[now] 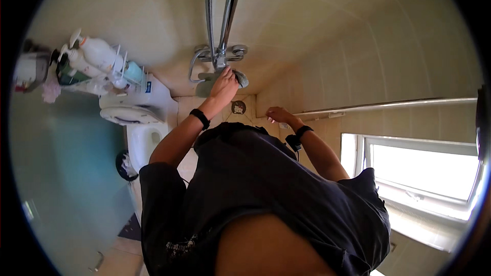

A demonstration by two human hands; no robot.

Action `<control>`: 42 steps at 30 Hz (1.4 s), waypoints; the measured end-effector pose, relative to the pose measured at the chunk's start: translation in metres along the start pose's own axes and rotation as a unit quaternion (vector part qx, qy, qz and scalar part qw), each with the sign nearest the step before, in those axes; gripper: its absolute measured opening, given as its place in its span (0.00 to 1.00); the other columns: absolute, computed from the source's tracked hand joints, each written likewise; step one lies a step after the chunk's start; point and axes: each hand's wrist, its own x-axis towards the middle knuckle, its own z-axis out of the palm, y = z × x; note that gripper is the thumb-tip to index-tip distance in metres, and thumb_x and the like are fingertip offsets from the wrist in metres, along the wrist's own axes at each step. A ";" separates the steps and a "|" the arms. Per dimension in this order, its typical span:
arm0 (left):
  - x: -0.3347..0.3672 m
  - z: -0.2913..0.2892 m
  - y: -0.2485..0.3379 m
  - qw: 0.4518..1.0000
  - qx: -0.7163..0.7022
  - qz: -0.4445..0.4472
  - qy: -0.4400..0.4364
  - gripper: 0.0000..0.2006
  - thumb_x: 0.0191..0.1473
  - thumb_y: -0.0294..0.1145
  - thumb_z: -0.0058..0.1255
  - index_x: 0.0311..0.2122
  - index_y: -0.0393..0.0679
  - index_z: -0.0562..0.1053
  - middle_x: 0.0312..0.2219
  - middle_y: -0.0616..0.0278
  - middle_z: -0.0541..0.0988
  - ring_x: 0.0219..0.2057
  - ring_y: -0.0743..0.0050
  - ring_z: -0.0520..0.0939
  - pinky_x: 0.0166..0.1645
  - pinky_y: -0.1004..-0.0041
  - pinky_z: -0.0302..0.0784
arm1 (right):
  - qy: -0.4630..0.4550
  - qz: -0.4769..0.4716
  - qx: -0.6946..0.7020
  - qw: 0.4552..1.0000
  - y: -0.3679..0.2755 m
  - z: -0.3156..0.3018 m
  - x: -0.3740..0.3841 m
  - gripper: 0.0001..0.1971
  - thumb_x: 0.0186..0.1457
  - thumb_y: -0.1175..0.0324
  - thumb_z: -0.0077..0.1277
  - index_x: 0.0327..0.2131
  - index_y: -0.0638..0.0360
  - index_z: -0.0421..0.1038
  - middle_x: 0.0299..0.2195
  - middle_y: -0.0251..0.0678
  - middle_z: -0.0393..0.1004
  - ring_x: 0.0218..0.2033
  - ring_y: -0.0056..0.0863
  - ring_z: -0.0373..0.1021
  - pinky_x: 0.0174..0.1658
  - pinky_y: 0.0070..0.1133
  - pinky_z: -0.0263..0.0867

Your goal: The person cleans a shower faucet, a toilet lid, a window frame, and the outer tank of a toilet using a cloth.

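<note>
My left hand (224, 88) reaches forward to the shower mixer tap (221, 53) on the wall. Its fingers are closed on a grey-green cloth (205, 87), which spreads out on both sides of the hand just under the tap. A metal hose (208, 10) and a chrome riser pipe (233, 7) run up from the tap. Off to the right, my right hand (279, 115) hangs near the wall corner with its fingers curled in; nothing shows in them. Both wrists wear black bands.
At the left stands a white toilet (146, 140), with pump bottles (102, 53) in a wire rack above it. A black bin (125, 166) sits beside it. A floor drain (238, 107) lies below the tap. To the right are a ledge (388, 106) and a bright window (419, 168).
</note>
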 end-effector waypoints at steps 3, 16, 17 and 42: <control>0.021 -0.012 0.014 0.993 -0.089 -0.029 -0.077 0.12 0.46 0.31 0.55 0.33 0.34 0.80 0.37 0.43 0.82 0.47 0.51 0.80 0.65 0.58 0.63 | -0.035 -0.007 -0.009 0.999 -0.010 -0.013 0.021 0.20 0.64 0.53 0.50 0.44 0.62 0.76 0.36 0.39 0.82 0.34 0.28 0.79 0.41 0.26 0.75; 0.031 0.001 0.074 0.887 -0.358 -0.275 0.101 0.16 0.58 0.38 0.56 0.38 0.31 0.78 0.35 0.42 0.80 0.41 0.39 0.80 0.47 0.51 0.76 | -0.158 -0.128 0.192 0.960 -0.103 -0.026 -0.012 0.33 0.67 0.44 0.43 0.67 0.55 0.58 0.63 0.37 0.65 0.61 0.31 0.63 0.64 0.28 0.59; 0.024 0.003 0.071 0.885 -0.348 -0.293 0.099 0.16 0.59 0.38 0.56 0.38 0.31 0.78 0.35 0.43 0.81 0.41 0.40 0.81 0.48 0.53 0.77 | -0.130 -0.106 0.180 0.969 -0.109 -0.029 -0.024 0.35 0.67 0.44 0.44 0.68 0.55 0.56 0.64 0.38 0.62 0.64 0.32 0.60 0.65 0.29 0.58; -0.141 -0.001 -0.020 0.646 -0.695 -0.311 -0.054 0.15 0.66 0.34 0.49 0.52 0.35 0.75 0.44 0.58 0.83 0.42 0.73 0.82 0.49 0.72 0.77 | 0.216 -0.223 0.408 0.859 -0.223 0.035 0.020 0.21 0.57 0.71 0.60 0.53 0.67 0.73 0.40 0.33 0.80 0.40 0.20 0.74 0.47 0.20 0.69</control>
